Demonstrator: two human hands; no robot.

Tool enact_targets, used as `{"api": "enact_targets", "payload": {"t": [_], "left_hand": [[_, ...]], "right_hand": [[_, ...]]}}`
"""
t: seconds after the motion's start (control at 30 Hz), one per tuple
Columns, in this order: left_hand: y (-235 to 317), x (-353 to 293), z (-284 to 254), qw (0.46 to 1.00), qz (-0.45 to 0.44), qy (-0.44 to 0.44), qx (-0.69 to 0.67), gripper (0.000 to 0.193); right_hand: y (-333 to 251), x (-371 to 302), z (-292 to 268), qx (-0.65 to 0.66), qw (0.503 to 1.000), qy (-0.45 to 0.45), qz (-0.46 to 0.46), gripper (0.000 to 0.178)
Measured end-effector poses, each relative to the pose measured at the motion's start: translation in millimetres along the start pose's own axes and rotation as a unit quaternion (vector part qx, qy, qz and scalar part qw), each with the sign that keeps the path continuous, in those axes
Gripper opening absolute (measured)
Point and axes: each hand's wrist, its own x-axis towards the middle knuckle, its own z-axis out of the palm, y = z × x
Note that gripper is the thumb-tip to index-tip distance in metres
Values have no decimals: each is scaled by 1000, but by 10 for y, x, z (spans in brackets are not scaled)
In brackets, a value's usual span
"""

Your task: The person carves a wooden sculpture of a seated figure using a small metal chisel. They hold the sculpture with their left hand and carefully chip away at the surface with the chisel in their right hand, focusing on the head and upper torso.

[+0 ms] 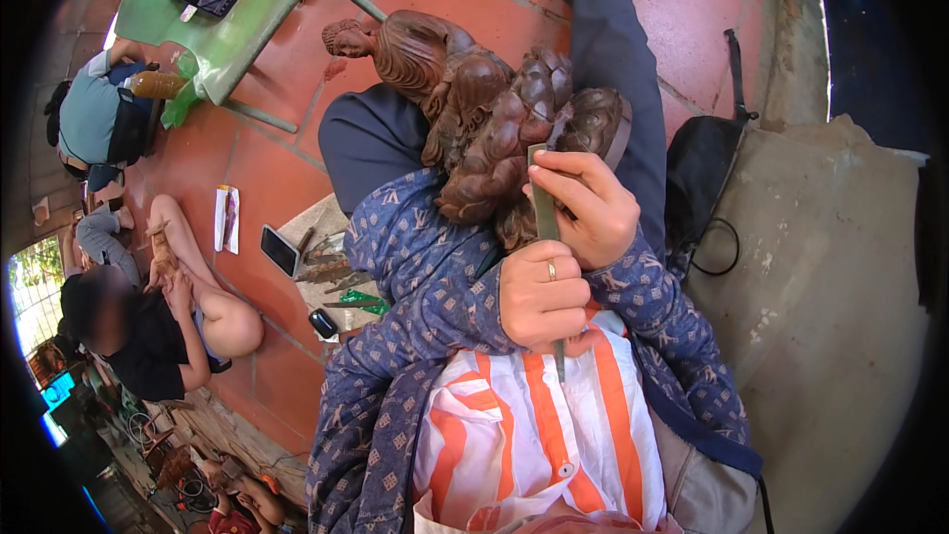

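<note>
Blue patterned jacket [395,336], orange-and-white striped shirt [542,425], dark trousers [615,49], gold ring [552,270]

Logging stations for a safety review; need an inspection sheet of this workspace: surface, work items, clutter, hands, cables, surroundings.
Surface: red tiled floor; work lies across the person's lap.
Work items: dark brown carved wooden statue; flat grey-green metal tool, its contact with the statue unclear.
Clutter: slender tools and black rectangular phone at left.
Hands: left hand wraps the tool's lower part; right hand grips near its upper end.
Cables: thin black loop beside black bag; cord or strap, unclear.
Surroundings: seated person in black shirt, left; green plastic chair, upper left.
</note>
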Motion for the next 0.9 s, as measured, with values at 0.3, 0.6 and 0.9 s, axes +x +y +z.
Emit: {"api": "enact_targets", "payload": {"t": [0.3,0.6,0.9], "left_hand": [[-184,37,-40,1000,13,4,27,31],[-144,104,-244,998,19,-55,-20,33],[-140,89,-210,999,11,-43,-23,36]], "right_hand": [[77,125,106,-78,996,28,-36,21],[80,116,106,-25,999,20,-6,20],[98,189,72,0,1000,-5,19,25]]}}
